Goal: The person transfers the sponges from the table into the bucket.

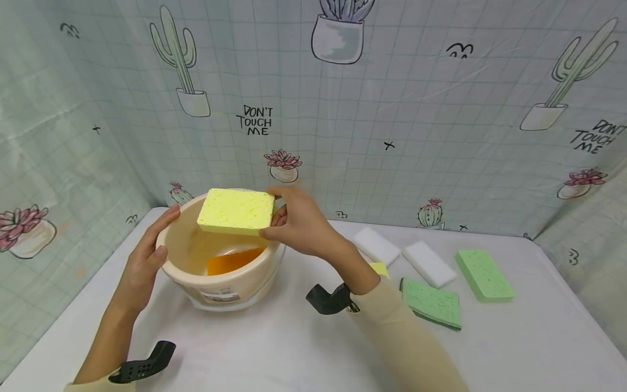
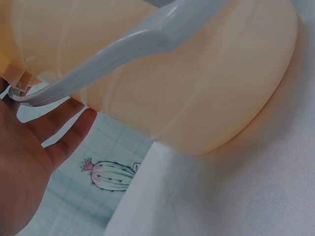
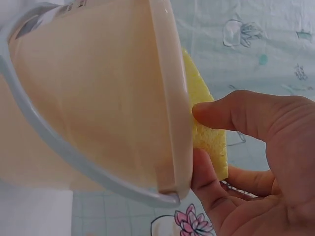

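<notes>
My right hand [image 1: 301, 220] grips a yellow sponge [image 1: 237, 209] by its right end, thumb on the near side and fingers at the far side. The sponge is over the mouth of a cream bucket [image 1: 183, 272]. In the right wrist view, the sponge [image 3: 209, 142] shows just past the bucket's rim [image 3: 172, 98], with thumb and fingertips close to that rim. My left hand [image 1: 142, 261] rests against the bucket's left side at the rim, its fingers extended. Inside the bucket lies an orange piece [image 1: 235, 261], partly hidden by the wall.
Right of the bucket lie two white sponges [image 1: 376, 245], a green sponge [image 1: 485, 275], and a green sponge with a dark underside [image 1: 431, 302]. Another yellow piece [image 1: 379, 269] is partly hidden behind my right forearm. A grey handle [image 2: 123, 49] hangs down the bucket's side. Patterned cloth [image 1: 343, 120] hangs behind the white table.
</notes>
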`<move>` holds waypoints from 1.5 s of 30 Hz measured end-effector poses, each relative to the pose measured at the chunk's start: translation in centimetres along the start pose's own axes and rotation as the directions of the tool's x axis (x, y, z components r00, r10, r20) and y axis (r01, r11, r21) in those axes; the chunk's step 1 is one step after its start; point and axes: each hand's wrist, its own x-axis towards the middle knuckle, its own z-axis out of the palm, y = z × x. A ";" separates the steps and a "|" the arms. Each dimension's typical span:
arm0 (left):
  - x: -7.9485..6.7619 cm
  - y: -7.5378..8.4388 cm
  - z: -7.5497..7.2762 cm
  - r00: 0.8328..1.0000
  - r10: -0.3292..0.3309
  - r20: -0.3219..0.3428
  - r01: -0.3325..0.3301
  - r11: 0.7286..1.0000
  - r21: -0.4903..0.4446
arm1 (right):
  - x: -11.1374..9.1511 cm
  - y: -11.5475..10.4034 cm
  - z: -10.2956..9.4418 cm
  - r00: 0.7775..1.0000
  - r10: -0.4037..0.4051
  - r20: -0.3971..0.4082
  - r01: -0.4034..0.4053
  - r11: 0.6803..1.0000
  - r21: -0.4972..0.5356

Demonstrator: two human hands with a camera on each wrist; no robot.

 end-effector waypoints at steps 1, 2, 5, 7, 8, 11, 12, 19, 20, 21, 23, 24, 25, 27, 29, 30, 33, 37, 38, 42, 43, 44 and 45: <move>0.0 0.0 0.0 1.000 -0.001 0.001 0.001 1.000 0.001 | 0.1 -0.1 0.2 1.000 0.000 0.009 0.000 1.000 -0.012; 0.0 0.0 0.0 1.000 -0.003 0.000 0.003 1.000 0.011 | 0.1 -0.2 0.3 1.000 0.001 0.018 0.000 1.000 -0.025; 0.0 0.1 0.0 1.000 -0.009 -0.004 0.009 0.999 0.034 | 0.4 -0.6 0.7 0.999 0.000 0.044 0.003 0.998 -0.058; 0.0 0.2 -0.1 1.000 -0.012 -0.008 0.012 0.999 0.053 | 0.5 -0.8 1.0 0.998 -0.004 0.056 0.009 0.996 -0.094; 0.0 0.2 -0.1 1.000 -0.013 -0.011 0.013 0.998 0.063 | 0.6 -0.9 1.1 0.998 -0.006 0.061 0.012 0.994 -0.107; -0.1 0.2 -0.1 1.000 -0.009 -0.010 0.010 0.998 0.060 | 0.8 -1.2 1.4 0.997 -0.007 0.074 0.018 0.989 -0.149; -0.1 0.2 -0.1 1.000 -0.006 -0.009 0.007 0.998 0.060 | 0.8 -1.4 1.5 0.997 -0.006 0.078 0.019 0.986 -0.165; -0.1 0.2 -0.1 1.000 -0.001 -0.008 0.001 0.999 0.053 | 1.1 -1.9 2.1 0.993 -0.007 0.117 0.033 0.974 -0.223; -0.1 0.2 -0.1 1.000 -0.002 -0.008 0.003 0.999 0.050 | 1.2 -2.0 2.2 0.992 -0.003 0.124 0.032 0.973 -0.227; -0.1 0.2 -0.1 1.000 -0.004 -0.008 0.004 0.999 0.045 | 1.2 -2.1 2.3 0.991 0.001 0.131 0.030 0.972 -0.231; -0.1 0.2 -0.1 1.000 -0.005 -0.008 0.005 0.999 0.047 | 1.2 -2.3 2.4 0.990 0.011 0.141 0.023 0.971 -0.237; -0.1 0.2 -0.1 1.000 -0.005 -0.008 0.005 0.999 0.045 | 1.2 -2.3 2.5 0.989 0.015 0.145 0.021 0.969 -0.245; -0.1 0.2 -0.1 1.000 -0.005 -0.009 0.005 0.999 0.046 | 1.2 -2.4 2.5 0.989 0.016 0.147 0.022 0.967 -0.252; -0.1 0.2 -0.1 1.000 -0.004 -0.010 0.005 0.999 0.045 | 1.3 -2.5 2.6 0.988 0.012 0.156 0.030 0.964 -0.264; -0.1 0.2 -0.1 1.000 -0.006 -0.012 0.007 0.999 0.039 | 1.3 -2.6 2.7 0.986 0.002 0.166 0.044 0.962 -0.270; -0.1 0.2 -0.1 1.000 -0.007 -0.013 0.008 0.999 0.031 | 1.3 -2.7 2.8 0.985 -0.004 0.172 0.051 0.962 -0.269; -0.2 0.2 -0.1 1.000 -0.009 -0.014 0.009 1.000 0.029 | 1.4 -2.7 2.9 0.983 -0.019 0.181 0.068 0.961 -0.268; -0.1 0.2 -0.1 1.000 -0.006 -0.014 0.007 0.999 0.044 | 1.5 -2.7 3.1 0.984 -0.008 0.179 0.060 0.957 -0.285; -0.1 0.3 -0.1 1.000 -0.006 -0.013 0.007 0.999 0.043 | 1.5 -2.7 3.1 0.984 -0.001 0.177 0.053 0.956 -0.289; -0.1 0.3 -0.1 1.000 -0.009 -0.015 0.009 0.999 0.037 | 1.5 -2.9 3.2 0.985 0.028 0.169 0.024 0.953 -0.301; -0.1 0.3 -0.1 1.000 -0.010 -0.015 0.011 0.999 0.036 | 1.6 -2.9 3.3 0.986 0.035 0.166 0.017 0.954 -0.300; -0.1 0.3 -0.1 1.000 -0.011 -0.015 0.011 0.999 0.031 | 1.6 -2.9 3.3 0.986 0.041 0.163 0.011 0.953 -0.302; -0.1 0.4 -0.1 1.000 -0.014 -0.016 0.014 0.999 0.035 | 1.6 -3.0 3.3 0.986 0.047 0.160 0.004 0.952 -0.306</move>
